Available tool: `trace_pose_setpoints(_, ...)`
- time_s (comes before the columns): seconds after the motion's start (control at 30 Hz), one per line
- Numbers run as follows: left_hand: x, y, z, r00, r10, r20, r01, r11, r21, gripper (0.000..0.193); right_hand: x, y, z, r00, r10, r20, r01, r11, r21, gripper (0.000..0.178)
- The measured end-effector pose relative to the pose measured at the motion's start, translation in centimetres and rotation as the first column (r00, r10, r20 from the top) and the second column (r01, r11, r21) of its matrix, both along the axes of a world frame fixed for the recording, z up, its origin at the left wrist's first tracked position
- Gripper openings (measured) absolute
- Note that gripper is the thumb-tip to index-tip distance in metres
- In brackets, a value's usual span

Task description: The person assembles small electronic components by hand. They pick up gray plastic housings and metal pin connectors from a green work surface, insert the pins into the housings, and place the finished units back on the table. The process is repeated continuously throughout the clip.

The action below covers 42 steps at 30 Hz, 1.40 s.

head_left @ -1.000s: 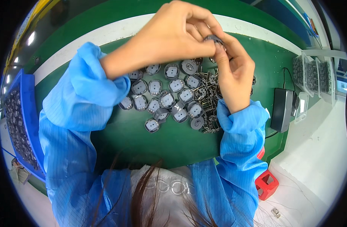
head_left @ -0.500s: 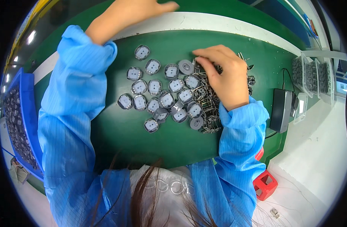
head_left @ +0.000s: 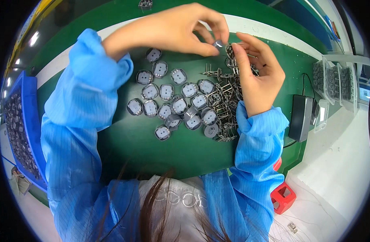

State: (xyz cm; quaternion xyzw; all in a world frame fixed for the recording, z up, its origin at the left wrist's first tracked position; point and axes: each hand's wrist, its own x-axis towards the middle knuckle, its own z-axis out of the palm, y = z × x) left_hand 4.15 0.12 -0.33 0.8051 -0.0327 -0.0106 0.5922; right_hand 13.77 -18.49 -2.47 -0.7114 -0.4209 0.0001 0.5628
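My left hand (head_left: 189, 32) pinches a small grey plastic housing (head_left: 218, 44) between thumb and fingers at the far side of the green table. Close beside it, my right hand (head_left: 260, 66) grips a dark metal pronged part (head_left: 230, 51) by thumb and fingertips. The two pieces nearly meet; whether they touch I cannot tell. Below my right hand lies a heap of loose metal pronged parts (head_left: 223, 117), partly covered by that hand. Left of the heap spread several grey housings with pale inner faces (head_left: 166, 92). One grey housing lies face down (head_left: 211, 130).
A white raised strip (head_left: 269, 32) borders the table, with a single part (head_left: 145, 4) on the green surface beyond. A blue bin of grey parts (head_left: 29, 133) stands left. At right are a black box (head_left: 301, 117), clear trays of parts (head_left: 334, 80) and a red stool (head_left: 283, 197).
My left hand has come back rightward from beyond the strip and now holds a housing. My right hand has lifted a metal part off the heap. A face-down housing has left the table.
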Motion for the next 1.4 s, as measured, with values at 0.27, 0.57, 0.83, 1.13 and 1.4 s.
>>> trace_pose_setpoints(0.27, 0.1, 0.1, -0.1, 0.997, 0.029, -0.070, -0.043, 0.976, -0.214, 0.021, -0.8, -0.3, 1.1, 0.993, 0.065, -0.102, -0.061, 0.997, 0.037, 0.015)
trace_pose_setpoints(0.57, -0.3, -0.9, 0.2, 0.996, 0.092, -0.008, -0.092, 0.986, -0.139, 0.029, -0.3, -0.4, 0.5, 0.992, 0.011, 0.127, -0.017, 0.999, 0.047, 0.016)
trace_pose_setpoints(0.83, 0.0, -0.4, -0.6, 0.996, 0.083, -0.031, -0.085, 0.992, -0.093, 0.020, -0.4, -0.3, 0.5, 0.999, -0.040, 0.007, 0.039, 0.994, 0.098, 0.018)
trace_pose_setpoints(1.13, -0.3, -0.4, -0.7, 0.994, 0.097, -0.051, -0.104, 0.982, -0.159, 0.028, -0.2, -0.3, 0.5, 0.999, 0.037, 0.027, -0.039, 0.997, 0.065, 0.014)
trace_pose_setpoints(1.4, -0.4, -1.6, 0.2, 0.990, 0.125, -0.068, -0.135, 0.974, -0.182, 0.034, -0.4, 0.0, 0.2, 0.990, 0.025, 0.139, -0.036, 0.997, 0.075, 0.014)
